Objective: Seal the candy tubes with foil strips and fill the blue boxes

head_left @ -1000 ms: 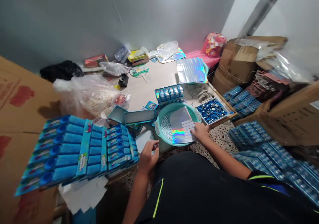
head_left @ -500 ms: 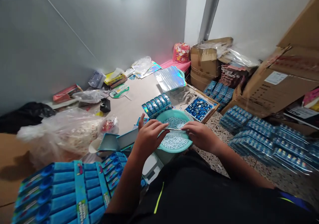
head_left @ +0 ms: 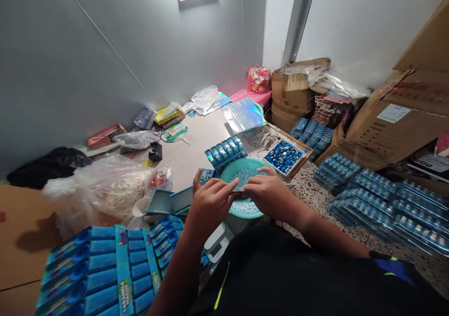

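Both hands are over a teal bowl [head_left: 228,172] of small pale-blue pellets [head_left: 245,207]. My left hand [head_left: 211,200] has its fingers bent over the near end of a thin flat strip [head_left: 240,194], with the thumb below. From the other side my right hand [head_left: 264,190] grips the strip too, its fingertips close to those of my left hand. Most of the strip is hidden by the fingers, so its exact kind cannot be made out. Just behind the bowl stands a row of small blue packs [head_left: 224,151] with shiny fronts.
A box of blue-and-silver pieces [head_left: 285,157] sits right of the bowl. Shiny sheets [head_left: 243,115] lie behind it. Blue cartons [head_left: 101,264] are stacked at lower left, beside a clear bag [head_left: 101,189]. Blue packs [head_left: 382,199] cover the floor at right, near cardboard boxes [head_left: 400,114].
My right hand has moved left along the strip, closer to my left hand, and now covers more of it. The camera view has tilted up slightly.
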A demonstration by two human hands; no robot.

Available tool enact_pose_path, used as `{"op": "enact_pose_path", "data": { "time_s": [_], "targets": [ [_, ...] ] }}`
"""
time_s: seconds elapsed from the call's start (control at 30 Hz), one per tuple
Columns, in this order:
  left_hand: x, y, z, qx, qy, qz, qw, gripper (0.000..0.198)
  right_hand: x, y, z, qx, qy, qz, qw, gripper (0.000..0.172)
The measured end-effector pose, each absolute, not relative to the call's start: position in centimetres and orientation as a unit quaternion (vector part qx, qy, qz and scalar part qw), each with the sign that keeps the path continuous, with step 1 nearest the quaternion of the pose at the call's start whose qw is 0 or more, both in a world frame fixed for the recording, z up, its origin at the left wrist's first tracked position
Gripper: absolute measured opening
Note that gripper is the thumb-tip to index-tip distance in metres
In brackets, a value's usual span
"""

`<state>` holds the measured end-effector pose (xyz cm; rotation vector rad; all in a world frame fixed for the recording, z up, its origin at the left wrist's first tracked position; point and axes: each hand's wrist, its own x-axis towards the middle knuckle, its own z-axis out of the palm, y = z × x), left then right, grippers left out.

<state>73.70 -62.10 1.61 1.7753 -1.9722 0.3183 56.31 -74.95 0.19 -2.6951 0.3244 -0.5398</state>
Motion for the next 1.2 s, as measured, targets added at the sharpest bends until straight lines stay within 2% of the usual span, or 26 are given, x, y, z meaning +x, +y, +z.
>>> {"op": "enact_pose_path", "data": {
  "time_s": [0.3, 0.47, 0.6, 0.83, 0.93, 1.07, 1.13, 1.2],
  "targets": [
    [73.5, -62.5, -1.2, 0.579, -0.769, 0.097, 0.252, 0.017, 55.6, -75.0, -2.0, -0.967, 0.090, -0.129, 0.201, 0.017],
    [72.5, -62.7, -2.1, 0.571, -0.767, 0.165, 0.241, 0.037, 55.0, -75.1, -2.7, -0.949, 0.126, -0.159, 0.241, 0.018],
    [72.9, -62.5, -3.0, 0.556, -0.770, 0.197, 0.245, 0.044, 55.0, -75.5, -2.4, -0.937, 0.141, -0.166, 0.274, 0.019],
    [72.8, -61.0, -5.4, 0.574, -0.732, 0.280, 0.236, 0.036, 55.5, -75.8, -1.9, -0.901, 0.128, -0.189, 0.368, 0.027],
    [72.3, -60.1, -6.5, 0.605, -0.728, 0.194, 0.257, 0.036, 55.8, -75.9, -2.1, -0.883, 0.142, -0.193, 0.403, 0.029],
    [71.1, -58.5, -8.6, 0.604, -0.698, -0.030, 0.383, 0.025, 56.0, -75.9, -2.4, -0.846, 0.166, -0.209, 0.461, 0.030],
    [70.3, -57.6, -9.7, 0.611, -0.659, -0.071, 0.432, 0.013, 56.0, -75.9, -2.6, -0.828, 0.186, -0.222, 0.480, 0.031],
    [69.6, -56.6, -10.7, 0.647, -0.598, -0.058, 0.469, 0.006, 56.0, -76.2, -3.2, -0.816, 0.215, -0.237, 0.482, 0.032]
  ]
}}
